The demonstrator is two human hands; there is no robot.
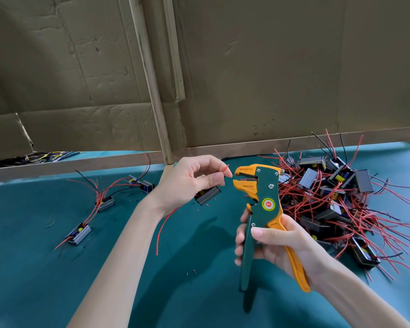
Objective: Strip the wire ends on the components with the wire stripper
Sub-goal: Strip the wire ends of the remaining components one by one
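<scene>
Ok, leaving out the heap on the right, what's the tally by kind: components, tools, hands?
Single components: 4
Wire stripper: 1
Hands: 2, left hand pinching a red wire, right hand gripping the stripper
Total: 7

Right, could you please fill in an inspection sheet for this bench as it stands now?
Surface: green mat, with hand shadows on it.
Job's things: wire stripper held upright, jaws open; red wire tip just short of them; a component just below the left hand; pile of components on the right; three components spread apart on the left.
Clutter: red insulation scraps on the mat.
Grips: left hand pinches the red wire; right hand grips the stripper's handles.
Cables: red and black leads on the components; a tangle of wires beyond the far-left edge.
Surroundings: cardboard wall with a wooden strip.
</scene>
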